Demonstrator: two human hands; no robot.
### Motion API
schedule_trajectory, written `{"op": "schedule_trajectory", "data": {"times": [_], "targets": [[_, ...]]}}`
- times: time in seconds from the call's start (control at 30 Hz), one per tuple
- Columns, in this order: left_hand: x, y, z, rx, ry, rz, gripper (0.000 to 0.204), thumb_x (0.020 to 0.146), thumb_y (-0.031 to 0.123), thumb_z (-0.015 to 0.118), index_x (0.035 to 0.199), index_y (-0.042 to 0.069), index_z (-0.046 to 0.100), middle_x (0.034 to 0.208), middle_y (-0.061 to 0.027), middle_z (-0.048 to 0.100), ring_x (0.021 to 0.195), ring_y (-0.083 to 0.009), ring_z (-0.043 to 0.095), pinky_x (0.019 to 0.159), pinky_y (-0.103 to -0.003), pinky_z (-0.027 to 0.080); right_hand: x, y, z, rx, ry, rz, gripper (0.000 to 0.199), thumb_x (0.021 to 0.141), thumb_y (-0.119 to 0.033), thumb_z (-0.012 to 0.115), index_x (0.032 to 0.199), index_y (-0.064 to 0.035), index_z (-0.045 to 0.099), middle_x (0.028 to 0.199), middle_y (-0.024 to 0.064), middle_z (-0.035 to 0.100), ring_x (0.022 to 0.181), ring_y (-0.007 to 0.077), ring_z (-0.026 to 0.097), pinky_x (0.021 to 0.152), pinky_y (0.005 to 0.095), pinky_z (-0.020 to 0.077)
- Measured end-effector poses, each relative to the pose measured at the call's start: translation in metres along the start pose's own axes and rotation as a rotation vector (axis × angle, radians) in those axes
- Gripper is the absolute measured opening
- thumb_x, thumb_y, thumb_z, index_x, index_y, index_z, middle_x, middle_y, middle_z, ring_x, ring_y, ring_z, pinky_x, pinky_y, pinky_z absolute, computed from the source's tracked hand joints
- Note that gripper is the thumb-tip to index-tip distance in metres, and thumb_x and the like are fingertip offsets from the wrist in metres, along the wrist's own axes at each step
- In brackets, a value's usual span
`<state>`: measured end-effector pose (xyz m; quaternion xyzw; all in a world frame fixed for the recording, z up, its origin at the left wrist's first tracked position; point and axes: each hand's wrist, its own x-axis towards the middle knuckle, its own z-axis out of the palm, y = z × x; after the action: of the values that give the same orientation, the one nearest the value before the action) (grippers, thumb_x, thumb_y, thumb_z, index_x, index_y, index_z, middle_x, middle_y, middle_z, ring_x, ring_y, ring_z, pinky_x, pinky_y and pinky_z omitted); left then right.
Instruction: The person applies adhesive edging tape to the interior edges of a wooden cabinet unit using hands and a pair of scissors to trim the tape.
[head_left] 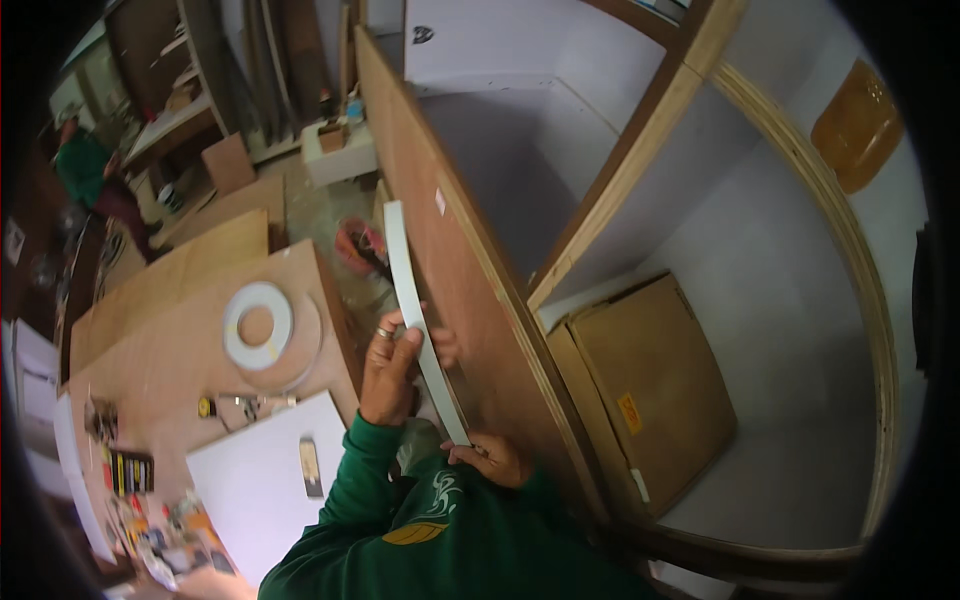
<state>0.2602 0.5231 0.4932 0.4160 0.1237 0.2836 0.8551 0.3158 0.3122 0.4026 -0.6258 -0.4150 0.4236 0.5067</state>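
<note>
A narrow white strip of edge banding (401, 255) stands up lengthwise in front of me, slightly curved. My left hand (387, 372) is closed on its middle, thumb on the near face and fingers behind it. At the lower end my right hand (497, 459) pinches the strip between thumb and fingers. Beside the strip, to the right, runs a long brown wooden panel (465, 265) of a cabinet. On the workbench (150, 370) to the left lies a roll of white edge banding (284, 322).
A white board (255, 490) on the bench carries a small block-like tool (310, 468). Loose tools (170, 540) crowd the bench's near corner. A cardboard box (650, 370) sits inside the cabinet. A pink basket (355, 245) is on the floor. Another person (90, 170) stands far left.
</note>
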Motion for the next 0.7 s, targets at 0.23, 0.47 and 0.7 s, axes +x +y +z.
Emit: {"op": "schedule_trajectory", "data": {"times": [0.23,0.47,0.7], "targets": [[0.223,0.068,-0.038,0.196,-0.172,0.153,0.027,0.100,0.023,0.058,0.120,0.004,0.057,0.102,-0.0019,0.063,0.087,-0.0095,0.061,0.077,-0.026,0.050,0.145,-0.073,-0.010,0.169,0.189,0.005,0.034,0.101,-0.017,0.055,0.130,0.0013,0.060,0.083,0.0068,0.067,0.078,0.0121,0.064,0.072,0.0269,0.0533],[0.388,0.057,0.041,0.133,-0.429,0.036,0.044,0.097,0.020,0.061,0.135,0.001,0.051,0.099,0.0016,0.061,0.085,-0.0062,0.056,0.074,-0.023,0.046,0.186,-0.122,-0.034,0.273,0.547,-0.049,0.048,0.106,-0.016,0.043,0.151,0.0000,0.034,0.078,0.0079,0.065,0.064,0.0111,0.058,0.060,0.0257,0.0495],[0.473,-0.036,0.122,0.109,-0.583,-0.298,0.040,0.093,0.013,0.065,0.129,0.000,0.056,0.087,0.0020,0.057,0.073,-0.0073,0.054,0.066,-0.022,0.047,0.195,-0.131,-0.050,0.353,0.786,-0.074,0.050,0.107,-0.020,0.043,0.152,-0.0006,0.033,0.074,0.0083,0.065,0.061,0.0118,0.058,0.058,0.0247,0.0497]]}}
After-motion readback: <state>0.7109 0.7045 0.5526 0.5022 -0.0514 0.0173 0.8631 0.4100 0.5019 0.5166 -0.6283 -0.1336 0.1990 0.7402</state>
